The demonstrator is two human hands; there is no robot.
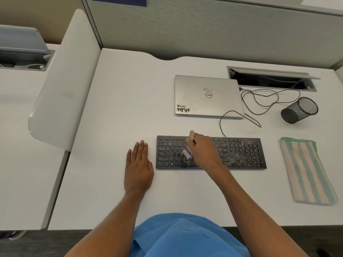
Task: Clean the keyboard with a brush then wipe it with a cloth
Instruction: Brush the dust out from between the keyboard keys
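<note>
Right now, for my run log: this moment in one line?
phase: brushing; right hand: holds pale-handled brush on black keyboard; left hand: flat on white desk; striped green-beige cloth: unused; debris: keyboard right half

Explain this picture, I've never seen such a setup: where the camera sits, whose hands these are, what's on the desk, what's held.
No machine here: a person wears one camera on the head, looking down at their own hands. The right hand grips a small brush over a dusty black keyboard. The left hand lies flat on the white desk beside it. A striped cloth lies to the right, untouched. Behind are a closed laptop, cables and a tipped-over mesh cup.
</note>
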